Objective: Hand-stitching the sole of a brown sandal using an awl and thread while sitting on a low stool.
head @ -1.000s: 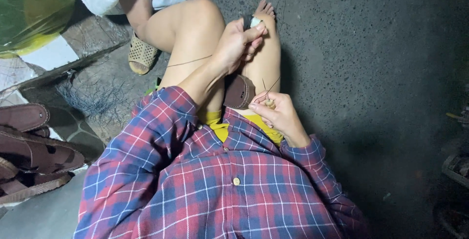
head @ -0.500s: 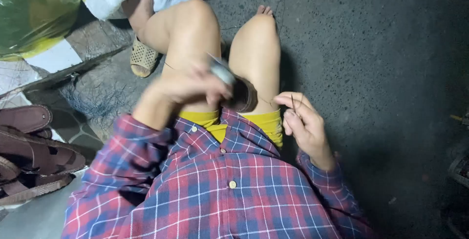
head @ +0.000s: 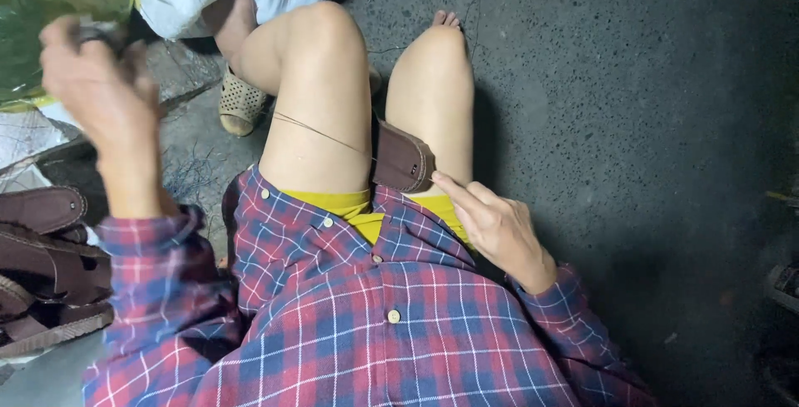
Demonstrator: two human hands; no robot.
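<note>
With the right hand [head: 498, 225] half-open, fingertips steadying the brown leather piece [head: 403, 157] wedged between the thighs, the thread [head: 320, 131] is best drawn taut in one even pull, the left hand [head: 93, 74], closed on its end, now raised far out leftward from above the knee.

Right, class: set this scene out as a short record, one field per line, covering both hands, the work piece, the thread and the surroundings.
left hand: raised at the left, gripping a small tool, blurred
right hand: fingertips on the brown piece
brown piece: stitched leather, between the knees
thread: taut across the left thigh, running to the piece
sandals: brown, stacked at far left
floor: dark, speckled
</note>
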